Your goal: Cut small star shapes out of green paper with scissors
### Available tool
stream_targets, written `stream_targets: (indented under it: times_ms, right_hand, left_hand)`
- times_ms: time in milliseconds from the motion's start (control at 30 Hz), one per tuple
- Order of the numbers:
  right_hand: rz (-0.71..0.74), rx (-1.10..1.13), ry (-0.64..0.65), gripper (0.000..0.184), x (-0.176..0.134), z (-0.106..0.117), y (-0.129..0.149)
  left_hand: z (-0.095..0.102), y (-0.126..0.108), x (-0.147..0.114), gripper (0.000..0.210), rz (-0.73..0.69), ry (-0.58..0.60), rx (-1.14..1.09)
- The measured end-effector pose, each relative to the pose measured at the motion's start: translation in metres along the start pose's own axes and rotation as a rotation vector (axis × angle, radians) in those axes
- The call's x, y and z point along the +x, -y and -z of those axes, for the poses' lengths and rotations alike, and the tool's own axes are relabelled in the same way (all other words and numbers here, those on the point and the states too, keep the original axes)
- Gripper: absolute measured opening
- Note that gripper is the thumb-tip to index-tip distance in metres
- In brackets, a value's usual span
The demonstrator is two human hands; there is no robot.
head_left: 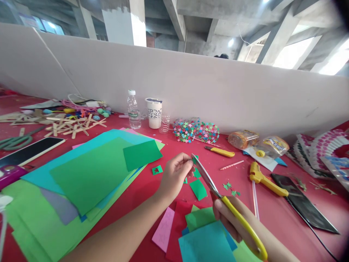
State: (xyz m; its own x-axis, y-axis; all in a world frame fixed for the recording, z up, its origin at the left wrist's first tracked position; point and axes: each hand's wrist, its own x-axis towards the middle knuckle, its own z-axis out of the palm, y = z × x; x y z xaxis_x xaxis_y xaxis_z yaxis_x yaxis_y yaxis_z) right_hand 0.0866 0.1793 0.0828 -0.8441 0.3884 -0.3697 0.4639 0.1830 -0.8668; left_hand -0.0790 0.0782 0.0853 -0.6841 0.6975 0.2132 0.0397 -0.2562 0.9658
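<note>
"One green paper scrap [196, 158]: where is it?"

"Pinched in the left hand [174, 175] above the red bench [237, 174], at the tip of the scissors [207, 177]; the right hand [224, 214] grips their handles."

"How will it handle?"

"Probably light, thin, easily creased; pinch an edge. The scissors look stiff; take them by the handles."

On my feed I can't make out the full outline of the small green piece [195, 158]; the fingers of the left hand [174, 175] cover part of it. The scissors [226, 202] hide some of the right hand [227, 214]. The left edge cuts off the phone [29, 150] and a purple object [11, 175]. I can't read the cup [154, 116], or name the dark shape [224, 56] above the partition [191, 83].
</note>
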Motion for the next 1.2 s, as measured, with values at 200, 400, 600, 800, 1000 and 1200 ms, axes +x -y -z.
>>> stream_targets:
  times_ms: [200, 400, 600, 800, 1000, 1200]
  right_hand:
    - [0.024, 0.017, 0.028, 0.06, 0.0, 0.0, -0.006]
    - [0.055, 0.019, 0.048, 0.057, 0.0, 0.0, -0.009]
    - [0.003, 0.023, 0.023, 0.057, -0.003, -0.005, -0.002]
    - [-0.028, 0.024, 0.004, 0.059, -0.005, -0.008, 0.002]
    - [-0.054, -0.01, -0.015, 0.061, -0.006, -0.011, 0.003]
    - [-0.044, -0.048, -0.035, 0.06, -0.005, -0.011, 0.001]
  left_hand:
    - [0.001, 0.002, 0.0, 0.016, -0.026, -0.001, 0.0]
    - [-0.002, 0.001, -0.001, 0.017, 0.0, -0.015, -0.014]
    - [-0.006, -0.001, -0.003, 0.018, 0.025, -0.066, -0.022]
    - [-0.008, -0.001, -0.006, 0.019, 0.007, -0.103, 0.012]
    - [-0.009, -0.002, -0.008, 0.019, -0.001, -0.099, 0.012]
    - [-0.01, -0.001, -0.007, 0.019, 0.005, -0.108, 0.006]
